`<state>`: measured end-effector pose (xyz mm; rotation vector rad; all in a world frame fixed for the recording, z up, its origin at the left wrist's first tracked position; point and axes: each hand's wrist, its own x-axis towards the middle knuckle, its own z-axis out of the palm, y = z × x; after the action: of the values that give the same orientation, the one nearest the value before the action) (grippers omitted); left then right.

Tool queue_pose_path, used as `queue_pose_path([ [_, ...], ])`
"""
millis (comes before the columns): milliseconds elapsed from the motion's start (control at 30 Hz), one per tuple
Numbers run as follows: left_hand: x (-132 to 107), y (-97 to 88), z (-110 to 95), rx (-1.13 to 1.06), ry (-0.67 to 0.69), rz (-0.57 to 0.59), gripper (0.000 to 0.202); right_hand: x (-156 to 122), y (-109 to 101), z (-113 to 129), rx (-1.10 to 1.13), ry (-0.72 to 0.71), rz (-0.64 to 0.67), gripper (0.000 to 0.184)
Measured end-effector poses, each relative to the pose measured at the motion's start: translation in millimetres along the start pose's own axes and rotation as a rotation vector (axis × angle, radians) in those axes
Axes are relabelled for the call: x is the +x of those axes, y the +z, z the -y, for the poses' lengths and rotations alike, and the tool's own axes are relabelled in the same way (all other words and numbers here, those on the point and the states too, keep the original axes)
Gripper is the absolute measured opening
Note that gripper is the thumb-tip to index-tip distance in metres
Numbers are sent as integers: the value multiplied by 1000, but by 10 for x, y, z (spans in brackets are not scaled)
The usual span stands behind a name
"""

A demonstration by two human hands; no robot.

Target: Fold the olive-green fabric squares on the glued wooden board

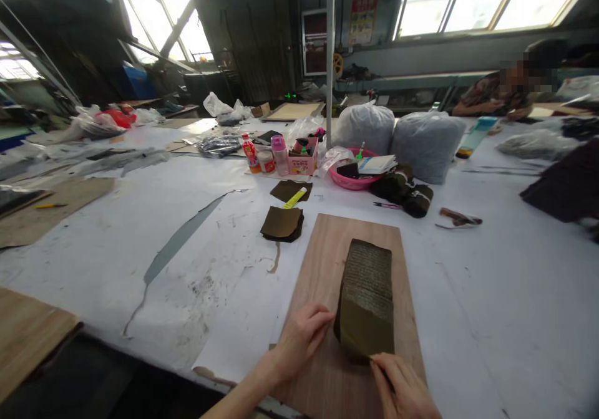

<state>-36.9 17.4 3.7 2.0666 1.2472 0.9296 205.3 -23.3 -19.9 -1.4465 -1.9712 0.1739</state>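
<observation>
A stack of dark olive fabric pieces (pixel 367 325) lies on a wooden board (pixel 309 369) in front of me. The upper part of the stack shows rows of lighter, shiny strips; the near part is plain. My right hand (pixel 405 388) pinches the near edge of the fabric between thumb and fingers. At the stack's left edge is my left hand (pixel 306 332), its fingers curled and pressed together; whatever they hold, if anything, is hidden. Beyond the board's left side sit a smaller pile of olive fabric pieces (pixel 281 222) and a yellow tube (pixel 294 197).
A pink basin (pixel 346 182), a pink box (pixel 302 164) and bottles (pixel 279 157) stand farther back. Behind them are a metal pole (pixel 330 63) and stuffed plastic bags (pixel 421 144). A person (pixel 505 88) sits at the far right. The white table covering (pixel 187 219) is torn.
</observation>
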Motion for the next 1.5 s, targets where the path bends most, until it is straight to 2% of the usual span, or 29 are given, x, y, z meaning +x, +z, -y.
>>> queue_pose_path([
  [67, -72, -15, 0, 2, -5, 12, 28, -47, -49, 129, 6, 35, 73, 26],
  [200, -160, -4, 47, 35, 7, 34, 28, -5, -122, 353, 36, 192, 185, 29],
  [333, -188, 24, 94, 29, -8, 31, 26, 43, -138, 368, 167, 352, 253, 26],
  [467, -185, 19, 71, 29, -38, -30, 21, 25, -136, 303, 314, 475, 243, 27],
  [633, -83, 10, -62, 72, 149, -20, 14, 2, -106, 214, 452, 635, 214, 34],
  [833, 12, 58, -254, 165, 376, -76, 8, 22, -117, 190, 479, 621, 253, 35],
  [967, -17, 183, -235, 334, 477, 36, 8, 51, -140, 194, 490, 617, 266, 31],
  [1067, -59, 267, -171, 433, 469, 123, 12, 47, -127, 169, 532, 648, 246, 30],
  [1200, -76, 315, -109, 544, 359, 178, 21, 34, -87, 129, 634, 773, 117, 31],
  [1300, -34, 334, -89, 646, 317, 224, 31, 71, -95, 89, 729, 856, -26, 31],
  [1400, 17, 355, -82, 696, 310, 272, 35, 146, -194, -10, 830, 955, -281, 29],
  [1500, 41, 371, -82, 702, 308, 295, 37, 198, -409, -144, 857, 1009, -595, 24],
])
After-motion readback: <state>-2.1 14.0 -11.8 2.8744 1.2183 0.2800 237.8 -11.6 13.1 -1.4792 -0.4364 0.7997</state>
